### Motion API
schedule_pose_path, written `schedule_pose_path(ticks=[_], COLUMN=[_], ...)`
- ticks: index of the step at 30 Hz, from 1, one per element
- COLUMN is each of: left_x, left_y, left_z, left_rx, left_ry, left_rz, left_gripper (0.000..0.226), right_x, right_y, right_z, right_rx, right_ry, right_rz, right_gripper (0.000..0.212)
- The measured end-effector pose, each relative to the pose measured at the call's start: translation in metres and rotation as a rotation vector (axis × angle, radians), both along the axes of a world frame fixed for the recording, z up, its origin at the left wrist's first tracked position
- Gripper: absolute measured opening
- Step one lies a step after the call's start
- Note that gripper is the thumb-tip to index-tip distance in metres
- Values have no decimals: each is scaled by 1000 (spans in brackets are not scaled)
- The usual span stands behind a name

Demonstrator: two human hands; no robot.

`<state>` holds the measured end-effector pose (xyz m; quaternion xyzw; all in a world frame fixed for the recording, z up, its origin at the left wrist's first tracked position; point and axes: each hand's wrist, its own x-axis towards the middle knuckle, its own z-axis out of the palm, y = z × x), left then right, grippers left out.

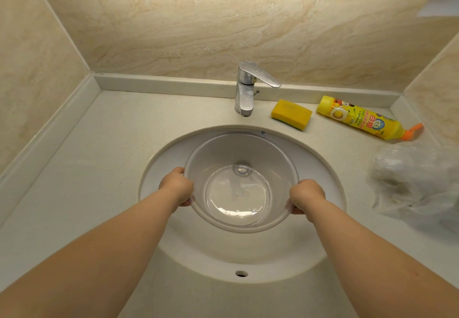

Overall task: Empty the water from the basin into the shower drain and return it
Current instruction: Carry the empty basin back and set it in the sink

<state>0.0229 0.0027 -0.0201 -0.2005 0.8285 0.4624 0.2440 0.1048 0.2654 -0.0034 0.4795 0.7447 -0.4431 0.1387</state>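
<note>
A clear plastic basin [224,151] sits inside the white sink [161,168], a shallow pool of water visible in its bottom. My left hand [177,186] grips the basin's left rim. My right hand [306,197] grips its right rim. Both sets of fingers curl under the edge, thumbs on top. The sink's drain shows through the clear bottom.
A chrome faucet [247,88] stands behind the sink. To its right lie a yellow sponge [291,114] and a yellow detergent bottle [365,117] on its side. Crumpled clear plastic [412,183] lies at the counter's right. Beige tiled walls close in three sides.
</note>
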Motion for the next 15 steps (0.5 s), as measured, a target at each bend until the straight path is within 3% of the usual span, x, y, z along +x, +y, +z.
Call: schedule_pose_path(ticks=[10,15], left_x=[6,9], left_y=[3,6], left_z=[-1,1], left_rx=[-28,-16], left_ry=[11,5], left_rz=[3,31], left_gripper=[48,48], right_x=[-4,-7], right_y=[6,9], right_z=[1,1], right_rx=[4,30], right_ry=[-4,-30], right_rz=[25,91], right_gripper=[17,23])
